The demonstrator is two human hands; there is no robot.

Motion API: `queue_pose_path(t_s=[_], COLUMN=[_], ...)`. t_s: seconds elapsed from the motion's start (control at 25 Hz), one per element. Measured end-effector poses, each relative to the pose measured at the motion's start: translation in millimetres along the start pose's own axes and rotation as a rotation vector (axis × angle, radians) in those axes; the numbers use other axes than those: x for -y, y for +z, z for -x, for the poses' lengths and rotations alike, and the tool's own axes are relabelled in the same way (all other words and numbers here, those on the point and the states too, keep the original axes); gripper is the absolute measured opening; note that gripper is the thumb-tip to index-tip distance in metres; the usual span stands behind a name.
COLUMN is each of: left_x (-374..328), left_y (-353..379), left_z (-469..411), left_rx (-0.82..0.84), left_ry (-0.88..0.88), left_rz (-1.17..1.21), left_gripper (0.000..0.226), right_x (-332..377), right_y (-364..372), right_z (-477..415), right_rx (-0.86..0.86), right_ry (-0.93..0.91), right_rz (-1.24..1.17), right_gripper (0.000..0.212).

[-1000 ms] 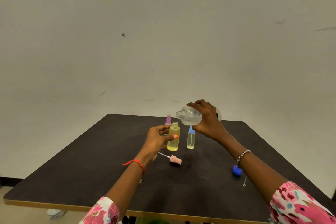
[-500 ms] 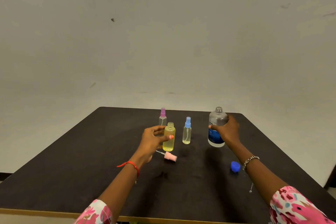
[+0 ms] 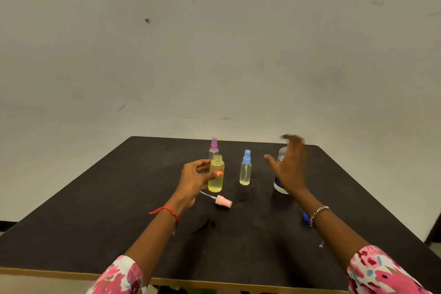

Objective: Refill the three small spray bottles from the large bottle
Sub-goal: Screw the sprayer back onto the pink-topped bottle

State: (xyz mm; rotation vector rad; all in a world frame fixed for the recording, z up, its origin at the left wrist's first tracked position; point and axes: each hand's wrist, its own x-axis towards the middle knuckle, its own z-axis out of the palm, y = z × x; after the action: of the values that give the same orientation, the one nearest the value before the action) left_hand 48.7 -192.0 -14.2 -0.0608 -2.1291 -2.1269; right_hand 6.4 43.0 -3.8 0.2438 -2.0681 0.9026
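Note:
An uncapped yellow spray bottle (image 3: 216,180) stands upright on the dark table (image 3: 119,210); my left hand (image 3: 194,178) holds it with thumb and fingers round its side. Its pink spray cap (image 3: 223,201) lies on the table just in front. A blue-capped small bottle (image 3: 245,170) stands to the right, and a purple-capped one (image 3: 213,148) stands behind the yellow bottle. The large clear bottle (image 3: 279,169) stands upright at the right, mostly hidden behind my right hand (image 3: 290,164), which hovers in front of it with fingers spread, blurred.
The large bottle's blue cap (image 3: 306,217) lies on the table under my right wrist. A small thin metal object (image 3: 321,244) lies nearer the front right. A pale wall rises behind the table's far edge.
The large bottle went from tipped over the yellow bottle to standing on the table at the right. My right hand has let go of it and opened. The left hand stayed on the yellow bottle.

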Motion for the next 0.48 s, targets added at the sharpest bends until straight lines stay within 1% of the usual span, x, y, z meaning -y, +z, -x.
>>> queue_pose_path(t_s=[0.04,0.08,0.12,0.16,0.2,0.24,0.32,0.4,0.48], left_x=[-1.0,-1.8,-2.5,-3.1,-3.5,-3.4,-3.4,-4.2,-6.5], left_y=[-1.5,-2.8,-4.2,-5.7,-6.7,-7.6,-10.4,-13.1,-15.4], left_z=[0.5,1.2,2.6,4.1,5.5,6.6,9.2,10.5,11.7], left_rx=[-0.01,-0.021,-0.032,-0.043,-0.052,-0.058,-0.067,-0.078,-0.083], left_ry=[0.005,0.013,0.022,0.025,0.023,0.017,0.01,0.007,0.014], left_rz=[-0.003,0.0,0.009,0.021,0.031,0.029,0.014,0.016,0.024], left_gripper=[0.039,0.038,0.037,0.036,0.036,0.037,0.038,0.04,0.041], right_x=[10.6,20.9,29.4,35.3,39.3,40.6,42.0,42.4,47.2], right_y=[5.4,12.8,22.9,34.8,46.6,58.2,73.8,77.1,69.2], right_z=[6.1,13.7,22.6,32.4,42.8,52.0,62.6,58.7,40.5], right_rx=[0.186,0.435,0.682,0.87,0.982,1.028,1.03,0.97,0.841], right_ry=[-0.057,-0.06,-0.03,0.012,0.052,0.084,0.092,0.073,0.106], right_rz=[-0.053,-0.088,-0.093,-0.078,-0.057,-0.037,0.022,0.054,-0.043], right_gripper=[0.043,0.035,0.034,0.039,0.044,0.045,0.037,0.025,0.021])
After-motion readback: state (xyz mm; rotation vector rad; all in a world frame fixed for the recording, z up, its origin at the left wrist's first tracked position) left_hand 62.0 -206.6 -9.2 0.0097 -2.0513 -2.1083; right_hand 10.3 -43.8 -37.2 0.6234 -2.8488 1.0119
